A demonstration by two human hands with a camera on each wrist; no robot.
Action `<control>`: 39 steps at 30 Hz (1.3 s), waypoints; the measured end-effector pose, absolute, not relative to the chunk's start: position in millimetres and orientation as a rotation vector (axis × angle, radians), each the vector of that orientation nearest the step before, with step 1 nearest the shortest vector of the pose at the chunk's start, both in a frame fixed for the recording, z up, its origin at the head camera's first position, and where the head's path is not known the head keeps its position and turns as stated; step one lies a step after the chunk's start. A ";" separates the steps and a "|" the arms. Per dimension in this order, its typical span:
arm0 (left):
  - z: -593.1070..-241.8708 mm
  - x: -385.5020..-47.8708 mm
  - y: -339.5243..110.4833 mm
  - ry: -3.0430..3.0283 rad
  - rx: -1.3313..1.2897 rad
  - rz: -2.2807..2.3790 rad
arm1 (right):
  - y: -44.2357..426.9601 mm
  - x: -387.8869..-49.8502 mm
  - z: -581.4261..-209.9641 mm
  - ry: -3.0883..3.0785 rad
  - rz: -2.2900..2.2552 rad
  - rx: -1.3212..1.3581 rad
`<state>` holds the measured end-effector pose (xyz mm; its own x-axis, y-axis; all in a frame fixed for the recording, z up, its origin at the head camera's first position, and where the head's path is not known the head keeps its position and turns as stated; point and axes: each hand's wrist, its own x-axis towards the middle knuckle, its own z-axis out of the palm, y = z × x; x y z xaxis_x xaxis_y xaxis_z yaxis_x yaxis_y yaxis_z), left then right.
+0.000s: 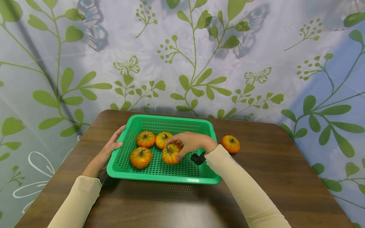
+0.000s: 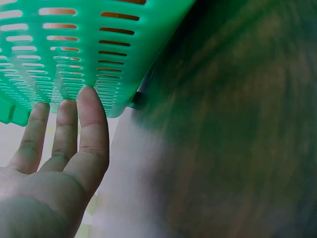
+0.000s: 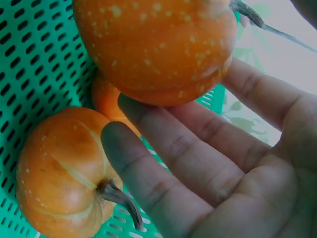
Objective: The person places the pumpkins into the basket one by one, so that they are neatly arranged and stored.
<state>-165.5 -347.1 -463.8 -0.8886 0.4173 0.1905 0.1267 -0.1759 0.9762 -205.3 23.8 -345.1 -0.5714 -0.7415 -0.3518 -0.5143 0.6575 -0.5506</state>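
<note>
A green plastic basket (image 1: 162, 180) with slotted walls stands on the table and holds several small orange pumpkins. My right hand (image 1: 190, 141) reaches into it and grips one pumpkin (image 1: 170, 154) between thumb and fingers. In the right wrist view, fingers lie under and along that pumpkin (image 3: 158, 54), above another pumpkin (image 3: 67, 171) with a curved stem. My left hand (image 1: 106, 154) touches the basket's left side. Its fingers (image 2: 91, 121) are nearly straight against the slotted outer wall (image 2: 64, 54) in the left wrist view.
One more pumpkin (image 1: 230, 144) sits on the brown wooden table (image 1: 265, 158), right of the basket. Behind the table hangs a curtain (image 1: 159, 69) printed with leaves and butterflies. Black wrist devices (image 1: 198, 158) are worn at both wrists.
</note>
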 end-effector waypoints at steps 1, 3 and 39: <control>-463.6 -164.8 -346.9 1.870 0.635 2.181 | 22.3 -205.6 -345.6 2.306 -0.514 -0.968; -463.4 -163.4 -346.7 1.862 0.635 2.186 | 18.7 -206.2 -346.5 2.297 -0.490 -0.963; -465.4 -151.9 -340.5 1.856 0.645 2.207 | -6.2 -203.1 -370.3 2.274 -0.409 -0.946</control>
